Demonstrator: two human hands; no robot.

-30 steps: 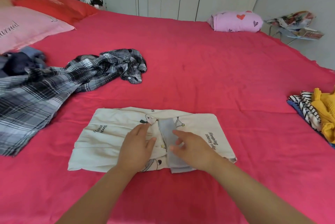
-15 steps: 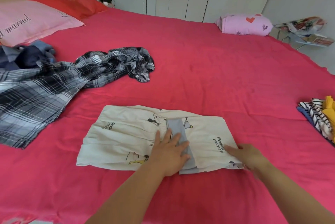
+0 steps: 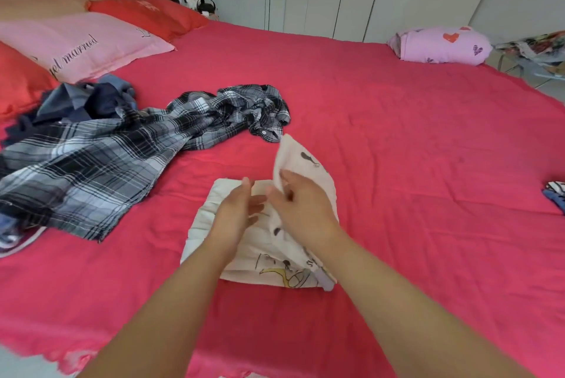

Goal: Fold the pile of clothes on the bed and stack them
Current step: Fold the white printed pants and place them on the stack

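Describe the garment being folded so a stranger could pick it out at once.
On the red bed, look near the front edge, right of the sprawled plaid shirt. The cream garment lies there half folded, one flap held up by the right hand, the left hand over it. It is pale with cartoon prints; its neighbours, the shirt and the navy clothes, are dark.

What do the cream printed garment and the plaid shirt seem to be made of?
Cream printed garment: soft matte fabric, probably cotton; its flap bends limply in the right hand. Plaid shirt: thin matte woven cloth, crumpled into fine folds. Fibre cannot be told.
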